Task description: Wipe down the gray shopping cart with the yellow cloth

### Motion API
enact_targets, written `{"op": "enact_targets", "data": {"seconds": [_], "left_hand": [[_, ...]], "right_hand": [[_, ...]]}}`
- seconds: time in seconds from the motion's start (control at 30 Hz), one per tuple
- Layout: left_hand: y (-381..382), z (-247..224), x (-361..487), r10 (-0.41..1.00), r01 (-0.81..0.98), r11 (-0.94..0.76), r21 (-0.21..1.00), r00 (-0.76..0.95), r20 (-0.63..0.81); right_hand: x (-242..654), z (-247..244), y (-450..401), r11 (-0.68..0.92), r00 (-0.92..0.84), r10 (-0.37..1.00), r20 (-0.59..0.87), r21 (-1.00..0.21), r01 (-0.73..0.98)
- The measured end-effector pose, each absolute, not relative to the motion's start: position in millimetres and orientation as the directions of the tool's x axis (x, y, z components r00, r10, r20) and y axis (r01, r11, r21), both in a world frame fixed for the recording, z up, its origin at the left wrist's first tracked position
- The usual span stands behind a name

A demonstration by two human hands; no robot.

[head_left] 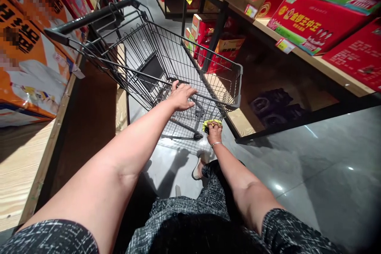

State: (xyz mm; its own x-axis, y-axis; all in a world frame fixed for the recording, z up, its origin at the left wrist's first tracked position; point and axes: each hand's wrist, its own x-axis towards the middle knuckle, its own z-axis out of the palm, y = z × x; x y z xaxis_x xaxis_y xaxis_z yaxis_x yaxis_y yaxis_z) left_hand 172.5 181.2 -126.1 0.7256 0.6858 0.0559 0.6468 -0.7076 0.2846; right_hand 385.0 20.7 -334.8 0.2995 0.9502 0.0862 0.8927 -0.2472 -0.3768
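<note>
A dark wire shopping cart stands at an angle in the aisle, its handlebar toward the upper left. My left hand lies over the cart's near side rail, fingers bent around it. Lower and to the right, my right hand grips a small yellow-green scrubber-like thing with a bumpy edge. The fingers cover most of it, so its exact kind is unclear. It is near the cart's front lower corner; whether it touches the wires I cannot tell. The basket holds no goods that I can see.
Shelving with red gift boxes rises on the right, its low wooden ledge close to the cart. Orange packages stand on the left shelf. Grey shiny floor extends at right. My foot is just below the cart.
</note>
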Motion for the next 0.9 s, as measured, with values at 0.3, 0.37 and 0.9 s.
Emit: {"op": "enact_targets", "data": {"seconds": [0.3,0.37,0.9], "left_hand": [[189,-127,168,0.682,0.643,-0.712,0.283,0.729,0.061],[190,-127,166,0.682,0.643,-0.712,0.282,0.729,0.060],[200,-129,168,0.683,0.627,-0.704,0.333,0.727,0.074]], "right_hand": [[355,-235,58,-0.021,0.163,0.875,0.456,-0.300,0.954],[346,-241,63,-0.030,0.147,0.896,0.419,-0.275,0.961],[412,-257,21,-0.205,0.374,0.694,0.615,-0.329,0.922]]}}
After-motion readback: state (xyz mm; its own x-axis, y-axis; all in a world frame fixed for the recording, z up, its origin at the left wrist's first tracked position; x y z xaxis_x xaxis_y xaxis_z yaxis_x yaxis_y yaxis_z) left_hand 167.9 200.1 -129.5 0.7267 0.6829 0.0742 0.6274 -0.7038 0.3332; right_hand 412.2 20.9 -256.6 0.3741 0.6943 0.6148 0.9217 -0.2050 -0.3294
